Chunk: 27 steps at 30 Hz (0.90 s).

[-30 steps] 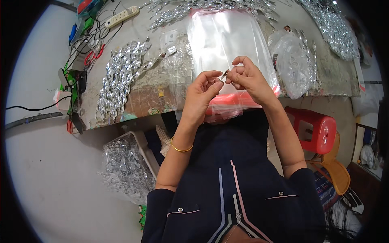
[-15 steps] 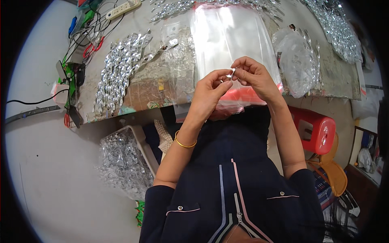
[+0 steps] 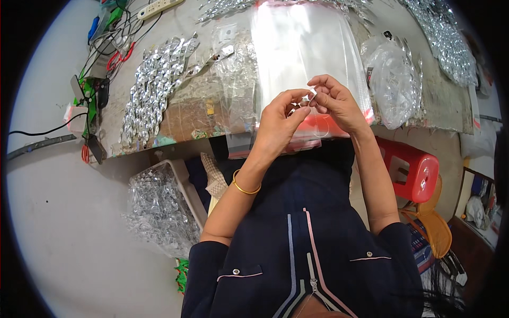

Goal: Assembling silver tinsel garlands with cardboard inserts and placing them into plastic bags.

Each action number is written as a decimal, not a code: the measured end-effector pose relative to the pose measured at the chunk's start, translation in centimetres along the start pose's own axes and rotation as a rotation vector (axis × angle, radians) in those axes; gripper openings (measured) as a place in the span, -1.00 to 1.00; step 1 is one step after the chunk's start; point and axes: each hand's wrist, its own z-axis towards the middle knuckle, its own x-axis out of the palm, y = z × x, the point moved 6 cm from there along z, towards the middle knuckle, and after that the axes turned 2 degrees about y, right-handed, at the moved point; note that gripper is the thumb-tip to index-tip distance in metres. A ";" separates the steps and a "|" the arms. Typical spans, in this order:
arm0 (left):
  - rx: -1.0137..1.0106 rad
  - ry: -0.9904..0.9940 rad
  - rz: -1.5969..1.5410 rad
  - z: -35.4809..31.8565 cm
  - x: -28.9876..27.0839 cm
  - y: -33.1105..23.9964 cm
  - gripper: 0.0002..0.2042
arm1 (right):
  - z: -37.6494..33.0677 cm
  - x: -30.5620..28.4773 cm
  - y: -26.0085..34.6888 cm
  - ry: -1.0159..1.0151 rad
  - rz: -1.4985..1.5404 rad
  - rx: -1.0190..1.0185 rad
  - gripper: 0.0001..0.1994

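Note:
My left hand (image 3: 280,121) and my right hand (image 3: 340,106) meet over the near end of a stack of clear plastic bags (image 3: 297,47). Pinched between their fingertips is a small shiny white-silver piece (image 3: 312,95), too small to name more closely. A thin pale thread (image 3: 327,126) loops down below the right fingers, over the red-edged end of the bags. Both hands are closed, thumb against fingers. On the left of the table lies a bunch of twisted silver strips (image 3: 159,85), one reaching toward the bags.
A crumpled clear bag (image 3: 392,87) lies right of the stack, more silver strips (image 3: 445,42) beyond. Cables and a power strip (image 3: 159,7) occupy the far left. Below the table edge stand a bin (image 3: 185,193) with silver-filled plastic and a red stool (image 3: 419,172).
The fingertips have turned and parted slightly, so more of the white-silver piece shows. The thread loop now hangs in sight below the right hand.

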 end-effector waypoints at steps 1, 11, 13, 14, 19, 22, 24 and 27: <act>-0.002 0.001 -0.001 0.0 0.0 0.1 -0.69 | 0.0 0.0 -0.1 0.025 0.011 0.006 -0.75; -0.020 -0.073 -0.011 0.1 -0.2 0.5 -0.71 | -0.3 0.1 0.4 -0.002 -0.059 0.001 -0.66; -0.051 -0.092 -0.101 0.2 -0.4 0.9 -0.70 | -0.3 0.6 1.0 -0.024 -0.083 -0.020 -0.64; -0.095 -0.081 -0.222 0.5 -0.6 1.3 -0.71 | -0.3 0.7 1.4 -0.046 -0.109 -0.042 -0.63; -0.172 -0.012 -0.238 1.5 -1.5 1.3 -0.80 | 0.8 1.4 1.4 -0.024 -0.154 -0.095 -0.62; -0.217 -0.019 -0.311 1.9 -2.2 1.5 -0.85 | 1.4 2.0 1.5 0.012 -0.147 -0.127 -0.63; -0.228 -0.036 -0.336 2.0 -2.4 1.7 -0.87 | 1.6 2.2 1.5 0.023 -0.143 -0.135 -0.63; -0.238 -0.041 -0.359 2.2 -2.5 1.8 -0.90 | 1.8 2.2 1.6 0.040 -0.144 -0.134 -0.65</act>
